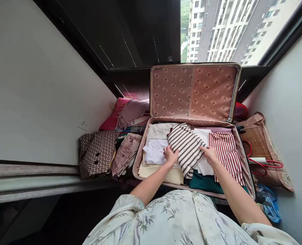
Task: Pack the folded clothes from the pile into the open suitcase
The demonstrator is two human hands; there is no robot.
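- The left hand (170, 156) lies flat with its fingers loosely spread, pressing on the near left edge of the dark-striped folded top (187, 147); whether any fingertip curls under the cloth I cannot tell.
- The right hand (210, 154) rests on the garment's right edge, fingers close together and pointing toward the left, seemingly pinning the fold rather than pinching it.
- The dark-striped folded top sits in the middle of the open suitcase (140, 154), tilted diagonally, overlapping a white folded shirt (154, 152) on its left and white cloth on its right.
- It looks like thin, light, soft knit: it would sag and unfold if lifted by one corner, so the safest hold is both opposite edges at once, palms under the fold.
- Just beside it lies a red-striped garment (227, 151); beige cloth (159, 131) and dark green fabric (204, 182) lie underneath.
- Outside the case, folded clothes (127, 153) and a patterned bag (97, 153) sit on the left, a woven tote (258, 143) on the right.
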